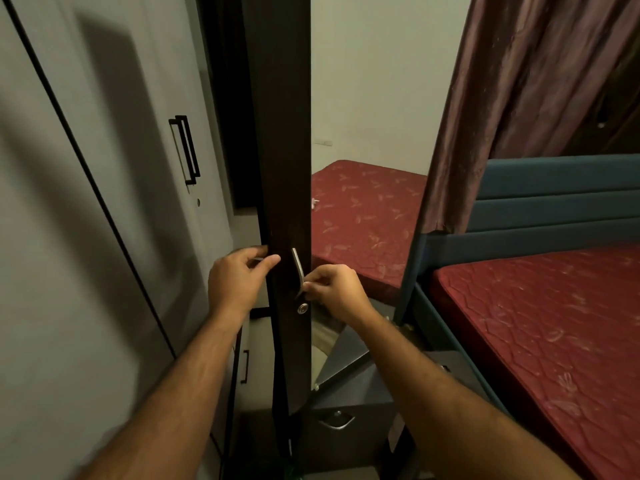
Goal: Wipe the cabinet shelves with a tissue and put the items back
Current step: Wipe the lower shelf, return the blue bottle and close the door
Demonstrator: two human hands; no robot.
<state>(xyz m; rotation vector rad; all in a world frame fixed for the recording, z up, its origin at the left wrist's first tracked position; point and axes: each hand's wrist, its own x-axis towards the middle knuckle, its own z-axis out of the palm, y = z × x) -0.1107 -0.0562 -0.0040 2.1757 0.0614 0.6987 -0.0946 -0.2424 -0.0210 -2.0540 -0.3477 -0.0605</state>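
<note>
Two hands meet at a dark cabinet door (277,133) that stands edge-on in the middle of the view. Far left, grey wardrobe doors (86,202) fill the frame, closed, with a pair of black bar handles (186,150) set upright side by side and a small keyhole just below them. Lower down, a smaller grey drawer front carries a short black pull (245,366). The left hand (235,280) comes next: its fingers are curled round the left edge of the dark door, thumb lying across the door's face, so it grips the edge. Just right of the thumb a slim metal handle (298,271) runs down the door, tilted slightly, with a round lock (302,309) right under it. The right hand (337,292) pinches the lower end of that handle between thumb and bent fingers. Whether the hand also holds a tissue cannot be told, and the shelves behind the door are hidden. Right of the door a mirror (363,116) shows a pale wall and a red mattress. Below it sits a dark bedside unit (349,410) with a curved metal pull. Farther right a brown curtain (519,98) hangs down over a blue padded headboard (554,195), and a red patterned mattress (540,334) lies at the far right.
</note>
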